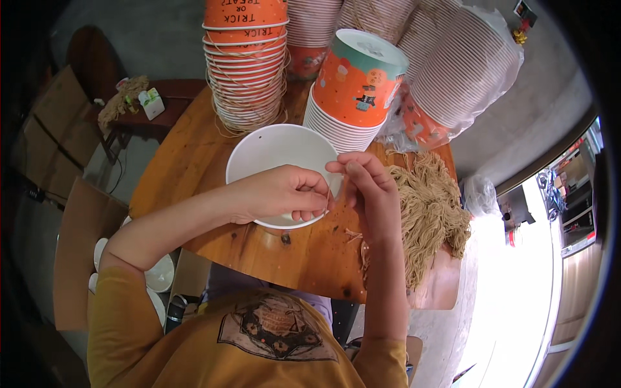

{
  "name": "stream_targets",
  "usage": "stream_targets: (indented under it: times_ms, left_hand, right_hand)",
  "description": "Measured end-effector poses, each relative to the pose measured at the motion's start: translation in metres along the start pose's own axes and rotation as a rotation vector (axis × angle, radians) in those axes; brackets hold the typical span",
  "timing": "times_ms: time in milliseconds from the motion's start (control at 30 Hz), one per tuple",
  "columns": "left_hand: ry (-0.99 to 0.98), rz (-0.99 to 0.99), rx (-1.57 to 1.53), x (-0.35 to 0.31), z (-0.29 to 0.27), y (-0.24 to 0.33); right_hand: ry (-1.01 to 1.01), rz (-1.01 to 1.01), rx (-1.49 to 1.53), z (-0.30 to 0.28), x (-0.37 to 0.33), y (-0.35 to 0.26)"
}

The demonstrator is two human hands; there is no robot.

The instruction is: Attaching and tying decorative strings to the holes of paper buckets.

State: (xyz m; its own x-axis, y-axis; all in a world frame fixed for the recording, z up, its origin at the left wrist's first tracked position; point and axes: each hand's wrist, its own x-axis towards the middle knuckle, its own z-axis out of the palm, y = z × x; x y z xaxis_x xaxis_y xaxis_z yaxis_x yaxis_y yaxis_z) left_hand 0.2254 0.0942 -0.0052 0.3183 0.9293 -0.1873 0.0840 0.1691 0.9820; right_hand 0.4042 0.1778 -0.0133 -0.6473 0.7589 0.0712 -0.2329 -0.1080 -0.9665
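Observation:
A white paper bucket (265, 147) stands on the wooden table in front of me, its round mouth facing up. My left hand (288, 193) reaches across that mouth, fingers curled in at the right side of the rim. Just outside the rim, my right hand (369, 181) is closed, thumb and forefinger pinched together. The two hands almost meet there. A thin strand seems to show between them, too faint to make out. To the right of my right hand lies a heap of tan cords (427, 220).
Behind the bucket rises a stack of orange buckets with cord handles (247, 84). Beside it are upside-down orange buckets (359, 81) and plastic-wrapped stacks (459, 64). A cardboard box (81, 252) with white buckets stands left of the wooden table (194, 155). A side bench (171, 90) is farther back.

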Motion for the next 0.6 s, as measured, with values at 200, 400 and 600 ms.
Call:
stream_targets:
  times_ms: [200, 400, 600]
  left_hand:
    - [0.056, -0.057, -0.090, -0.001, 0.000, 0.003]
    - [0.067, -0.055, -0.066, 0.001, 0.000, 0.001]
    - [-0.031, -0.163, -0.418, 0.005, -0.009, -0.006]
  right_hand:
    - [0.113, -0.228, -0.159, 0.001, -0.025, 0.018]
    - [0.140, -0.455, -0.686, 0.008, -0.036, 0.022]
    - [0.208, -0.593, -0.867, 0.034, -0.050, 0.031]
